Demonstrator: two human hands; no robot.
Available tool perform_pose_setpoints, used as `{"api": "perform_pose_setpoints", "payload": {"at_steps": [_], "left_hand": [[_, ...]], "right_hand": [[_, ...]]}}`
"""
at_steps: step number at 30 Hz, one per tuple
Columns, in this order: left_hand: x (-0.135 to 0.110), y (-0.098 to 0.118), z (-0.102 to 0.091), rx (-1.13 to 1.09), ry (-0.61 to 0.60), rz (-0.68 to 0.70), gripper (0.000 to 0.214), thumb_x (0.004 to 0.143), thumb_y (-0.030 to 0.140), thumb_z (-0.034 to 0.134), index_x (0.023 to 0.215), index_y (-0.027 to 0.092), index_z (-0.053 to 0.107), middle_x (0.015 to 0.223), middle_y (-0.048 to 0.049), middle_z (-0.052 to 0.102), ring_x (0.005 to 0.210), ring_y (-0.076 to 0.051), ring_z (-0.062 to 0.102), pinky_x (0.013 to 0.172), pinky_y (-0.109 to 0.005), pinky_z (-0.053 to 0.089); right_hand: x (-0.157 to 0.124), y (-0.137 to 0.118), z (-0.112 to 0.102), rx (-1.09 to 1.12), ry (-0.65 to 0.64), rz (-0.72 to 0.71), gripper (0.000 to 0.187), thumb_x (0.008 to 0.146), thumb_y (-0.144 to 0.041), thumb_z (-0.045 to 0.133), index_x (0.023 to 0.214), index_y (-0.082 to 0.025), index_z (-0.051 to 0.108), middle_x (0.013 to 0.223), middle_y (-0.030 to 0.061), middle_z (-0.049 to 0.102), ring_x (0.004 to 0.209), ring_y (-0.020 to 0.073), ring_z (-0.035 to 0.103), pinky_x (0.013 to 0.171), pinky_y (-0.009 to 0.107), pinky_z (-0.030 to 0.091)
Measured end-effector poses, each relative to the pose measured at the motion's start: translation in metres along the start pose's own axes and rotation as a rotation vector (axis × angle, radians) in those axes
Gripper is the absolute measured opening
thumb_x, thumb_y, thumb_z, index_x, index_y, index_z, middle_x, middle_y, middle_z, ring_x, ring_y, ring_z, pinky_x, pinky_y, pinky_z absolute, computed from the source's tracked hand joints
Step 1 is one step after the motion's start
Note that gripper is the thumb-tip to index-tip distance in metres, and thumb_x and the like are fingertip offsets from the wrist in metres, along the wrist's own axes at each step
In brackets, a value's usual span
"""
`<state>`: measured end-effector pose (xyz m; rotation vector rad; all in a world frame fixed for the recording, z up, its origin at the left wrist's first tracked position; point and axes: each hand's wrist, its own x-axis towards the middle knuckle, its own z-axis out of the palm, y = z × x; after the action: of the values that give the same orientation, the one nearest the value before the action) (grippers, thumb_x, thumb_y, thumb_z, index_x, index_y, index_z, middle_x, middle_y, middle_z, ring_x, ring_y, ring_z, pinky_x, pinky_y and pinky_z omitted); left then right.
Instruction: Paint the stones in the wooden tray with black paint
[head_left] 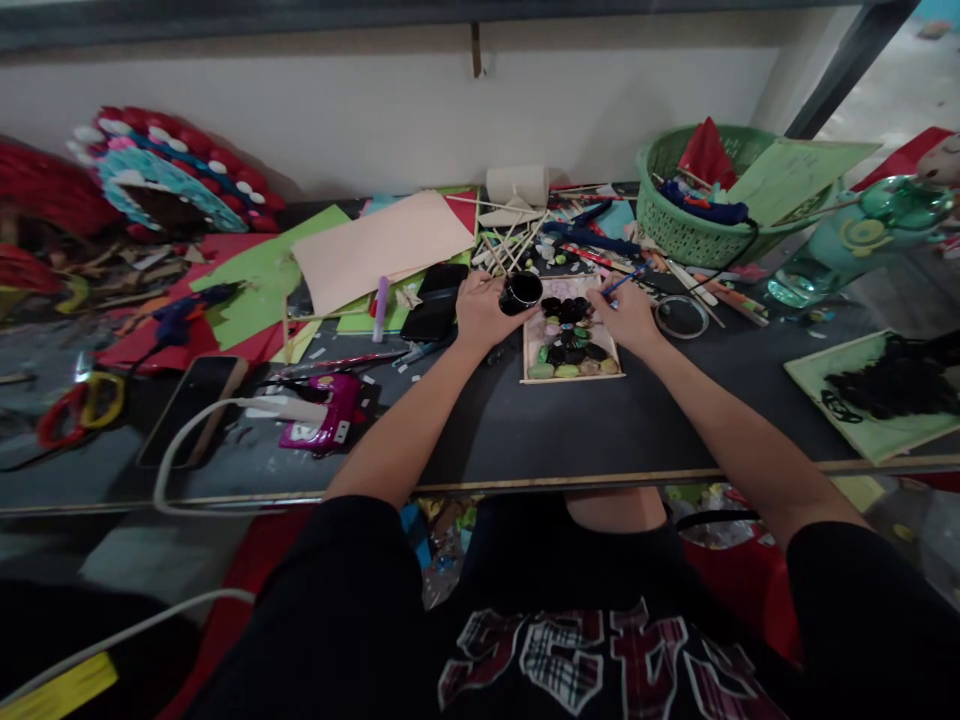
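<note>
My left hand [484, 310] is closed around a small black paint pot [520, 292], holding it just left of a small board [534, 345]. The board carries several stones, some painted black, others green and pale. My right hand [626, 315] pinches a thin blue-handled brush [626, 281] over the board's right side, its tip hidden near the black stones.
Coloured paper sheets [382, 250] and a black phone [435, 300] lie to the left. A second phone [191, 405], a white cable and a pink gadget [326, 420] sit nearer the edge. A green basket [697, 195], a tape ring [681, 316] and a green board [874, 395] are on the right.
</note>
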<state>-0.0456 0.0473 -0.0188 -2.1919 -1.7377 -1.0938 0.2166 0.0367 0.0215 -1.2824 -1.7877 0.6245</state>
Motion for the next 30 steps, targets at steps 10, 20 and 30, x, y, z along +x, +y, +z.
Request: {"api": "perform_pose_setpoints", "payload": {"at_steps": [10,20,30], "left_hand": [[0.001,0.007,-0.005,-0.075,-0.033,0.005,0.069,0.073,0.079,0.066,0.103,0.017,0.071,0.094,-0.0149,0.072,0.107,-0.035,0.061,0.100,-0.049,0.046],[-0.001,0.004,-0.005,-0.008,-0.035,-0.010,0.064,0.072,0.073,0.072,0.102,0.017,0.070,0.098,-0.0143,0.073,0.108,-0.034,0.063,0.099,-0.048,0.045],[-0.002,0.005,-0.008,-0.033,-0.054,-0.006,0.063,0.070,0.073,0.074,0.102,0.019,0.070,0.102,-0.0138,0.074,0.110,-0.034,0.063,0.099,-0.048,0.045]], "right_hand": [[0.004,-0.001,0.001,-0.119,0.069,-0.061,0.021,0.084,-0.040,0.055,0.071,-0.027,0.044,0.067,0.0031,0.060,0.067,0.0219,0.060,0.072,0.038,0.049],[0.031,0.007,0.007,-0.078,-0.012,0.023,0.019,0.082,-0.033,0.060,0.074,-0.025,0.045,0.056,-0.0012,0.058,0.057,0.0195,0.056,0.065,0.035,0.045],[0.058,-0.013,-0.007,-0.345,-0.183,-0.110,0.024,0.079,-0.025,0.064,0.068,-0.025,0.043,0.057,0.0001,0.054,0.060,0.0193,0.052,0.066,0.036,0.044]]}}
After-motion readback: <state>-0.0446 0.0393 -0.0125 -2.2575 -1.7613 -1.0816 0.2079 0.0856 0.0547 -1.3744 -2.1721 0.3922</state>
